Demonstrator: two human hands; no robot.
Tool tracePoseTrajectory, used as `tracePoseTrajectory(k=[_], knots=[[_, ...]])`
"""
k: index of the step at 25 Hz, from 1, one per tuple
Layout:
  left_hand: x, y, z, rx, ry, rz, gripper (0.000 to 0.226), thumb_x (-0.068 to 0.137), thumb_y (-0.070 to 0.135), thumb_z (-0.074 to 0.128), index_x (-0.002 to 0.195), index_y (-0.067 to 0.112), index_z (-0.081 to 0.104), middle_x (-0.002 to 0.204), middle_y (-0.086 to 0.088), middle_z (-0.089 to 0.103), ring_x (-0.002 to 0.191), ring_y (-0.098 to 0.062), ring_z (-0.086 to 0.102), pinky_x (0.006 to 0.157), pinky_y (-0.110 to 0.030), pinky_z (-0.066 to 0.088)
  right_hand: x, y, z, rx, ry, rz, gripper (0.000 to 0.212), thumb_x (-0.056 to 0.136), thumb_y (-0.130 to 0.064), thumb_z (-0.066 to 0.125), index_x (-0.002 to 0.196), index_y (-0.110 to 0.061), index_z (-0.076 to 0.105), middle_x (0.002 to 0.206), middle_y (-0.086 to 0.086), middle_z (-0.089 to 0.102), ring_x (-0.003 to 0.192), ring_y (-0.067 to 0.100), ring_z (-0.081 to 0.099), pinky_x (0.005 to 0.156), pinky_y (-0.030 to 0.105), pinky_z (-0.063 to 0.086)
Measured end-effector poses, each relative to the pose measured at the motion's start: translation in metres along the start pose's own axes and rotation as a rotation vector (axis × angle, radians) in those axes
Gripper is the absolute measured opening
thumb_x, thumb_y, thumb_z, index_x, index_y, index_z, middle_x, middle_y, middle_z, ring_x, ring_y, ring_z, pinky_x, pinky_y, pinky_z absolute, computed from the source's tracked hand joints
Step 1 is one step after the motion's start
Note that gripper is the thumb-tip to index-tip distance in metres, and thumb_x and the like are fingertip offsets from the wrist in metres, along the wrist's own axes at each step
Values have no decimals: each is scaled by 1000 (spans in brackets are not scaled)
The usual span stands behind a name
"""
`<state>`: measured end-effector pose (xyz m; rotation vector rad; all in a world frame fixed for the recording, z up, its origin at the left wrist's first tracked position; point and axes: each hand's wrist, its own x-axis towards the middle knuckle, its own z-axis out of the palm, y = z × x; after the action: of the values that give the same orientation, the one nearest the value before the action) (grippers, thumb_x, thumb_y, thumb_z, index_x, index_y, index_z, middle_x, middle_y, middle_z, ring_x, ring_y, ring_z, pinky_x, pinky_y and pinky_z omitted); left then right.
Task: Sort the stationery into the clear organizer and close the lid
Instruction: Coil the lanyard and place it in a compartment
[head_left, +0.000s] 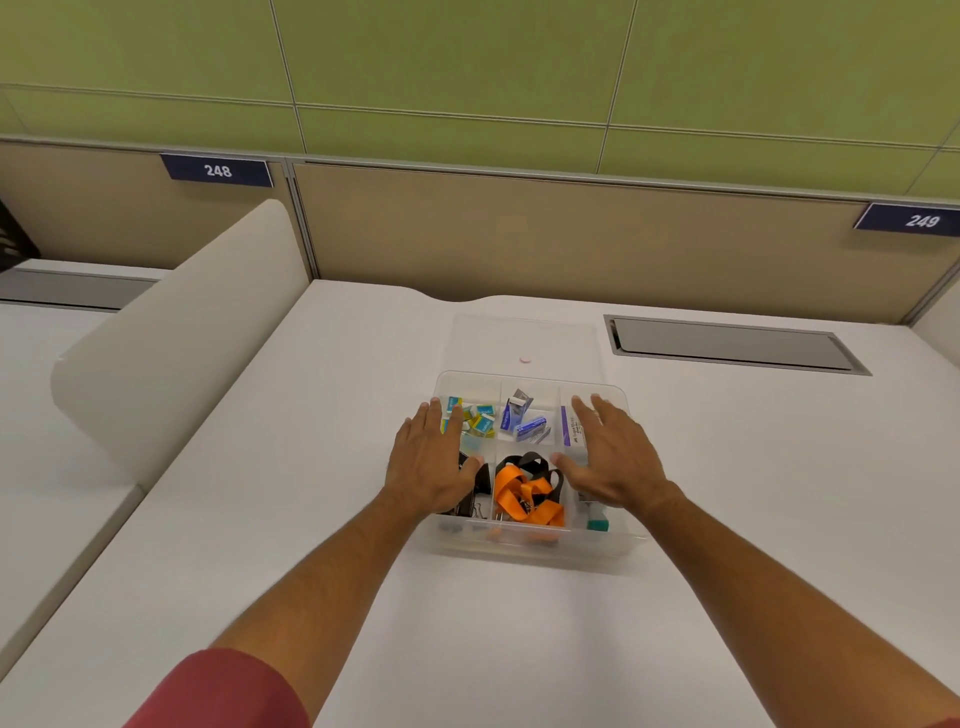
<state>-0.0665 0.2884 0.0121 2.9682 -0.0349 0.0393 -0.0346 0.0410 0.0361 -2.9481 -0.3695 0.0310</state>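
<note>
A clear organizer with several compartments stands in the middle of the white desk. It holds small teal and yellow boxes, blue staple boxes, an orange and black lanyard, black binder clips and a teal item. Its clear lid lies flat on the desk just behind it. My left hand hovers flat over the left compartments, fingers straight. Over the right compartments my right hand is spread the same way. Neither hand holds anything.
A grey cable hatch is set into the desk at the back right. A rounded white divider rises along the desk's left edge. A beige partition closes off the back.
</note>
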Motion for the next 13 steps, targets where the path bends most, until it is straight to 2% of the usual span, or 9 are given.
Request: tracePoseTrajectory(k=[7, 13], knots=[[53, 0, -14, 41, -3, -23, 89, 87, 68, 39, 153, 20, 1, 161, -13, -1, 148, -30, -2, 119, -44, 4, 46, 17, 1, -53, 44, 44, 96, 81, -77, 34, 153, -22, 3, 162, 10, 4, 149, 30, 6, 119, 45, 7], [103, 4, -16, 124, -14, -29, 89, 88, 68, 37, 153, 20, -1, 161, -14, -2, 148, -30, -2, 120, -45, 6, 96, 40, 5, -81, 52, 74, 98, 80, -81, 27, 153, -20, 4, 161, 13, 6, 149, 32, 6, 119, 47, 5]])
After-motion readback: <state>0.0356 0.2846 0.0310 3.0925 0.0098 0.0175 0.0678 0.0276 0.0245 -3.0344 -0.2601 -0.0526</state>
